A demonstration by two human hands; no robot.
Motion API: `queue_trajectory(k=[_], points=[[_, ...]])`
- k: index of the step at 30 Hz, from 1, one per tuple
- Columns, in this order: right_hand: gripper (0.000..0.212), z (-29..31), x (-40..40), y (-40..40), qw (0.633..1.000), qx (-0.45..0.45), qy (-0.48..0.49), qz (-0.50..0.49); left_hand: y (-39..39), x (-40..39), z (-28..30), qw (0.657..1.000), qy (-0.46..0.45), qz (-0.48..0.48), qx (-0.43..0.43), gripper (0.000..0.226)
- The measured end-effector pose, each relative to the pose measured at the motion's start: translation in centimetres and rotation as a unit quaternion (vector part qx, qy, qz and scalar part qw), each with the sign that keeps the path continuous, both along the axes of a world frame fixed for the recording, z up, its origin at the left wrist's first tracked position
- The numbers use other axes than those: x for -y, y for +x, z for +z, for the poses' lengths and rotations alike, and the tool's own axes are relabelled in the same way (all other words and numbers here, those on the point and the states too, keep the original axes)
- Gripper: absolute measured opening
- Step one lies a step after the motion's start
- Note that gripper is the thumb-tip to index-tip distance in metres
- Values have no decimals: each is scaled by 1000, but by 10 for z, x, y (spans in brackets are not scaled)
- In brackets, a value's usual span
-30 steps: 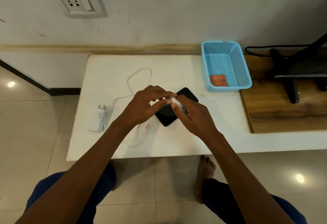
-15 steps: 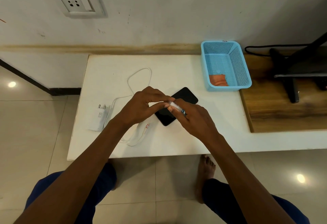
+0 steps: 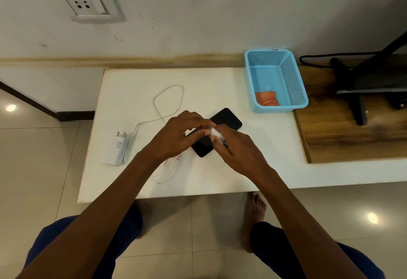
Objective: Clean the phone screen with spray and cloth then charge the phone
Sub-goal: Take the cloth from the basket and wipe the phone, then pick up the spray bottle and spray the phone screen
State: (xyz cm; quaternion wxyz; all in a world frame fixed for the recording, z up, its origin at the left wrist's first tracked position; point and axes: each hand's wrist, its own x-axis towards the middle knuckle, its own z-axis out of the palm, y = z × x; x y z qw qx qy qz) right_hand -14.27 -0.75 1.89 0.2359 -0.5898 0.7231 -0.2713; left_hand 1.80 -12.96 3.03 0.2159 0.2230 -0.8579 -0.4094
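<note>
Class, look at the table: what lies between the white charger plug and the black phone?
In the head view, the white cable and the left hand lie between the charger plug and the phone.

- Soft, even indoor light falls on the white table in front of me; shadows on it are faint.
- Left and right of the table, lamp glare spots shine on the floor tiles.
- My hands above the table blur slightly.
- Wide-angle bending curves the wall socket beyond it.

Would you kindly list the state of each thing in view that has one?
phone: screen dark, flat on the table, no cable attached
charger: unplugged, lying on the table
wall socket: nothing plugged in
blue basket: upright, holds an orange cloth
small white object: pinched between both hands
</note>
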Motion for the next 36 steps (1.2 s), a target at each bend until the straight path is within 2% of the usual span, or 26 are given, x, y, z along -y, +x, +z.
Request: queue_trajectory(k=[6, 11, 15, 19, 28, 33, 36], points=[[34, 1, -5, 1, 998, -41, -46, 8, 1, 0, 1, 999, 39, 12, -14, 24], [38, 2, -2, -1, 999, -38, -18, 1, 3, 2, 1, 1000, 22, 8, -15, 24], [38, 6, 1, -8, 1000, -19, 9, 1, 4, 8, -2, 995, 89, 42, 16, 16], [39, 7, 0, -21, 999, 18, 20, -39, -1, 11, -1, 979, 177, 87, -43, 11], [39, 0, -5, -39, 996, 56, 32, -61, -28, 1, -5, 910, 365, 122, -155, 20], [41, -4, -14, -52, 996, 49, 29, -69, -46, -3, -7, 841, 475, 111, -234, 26], [43, -4, -19, -59, 996, 32, 50, -64, -57, -7, -6, 786, 542, 138, -263, 24]])
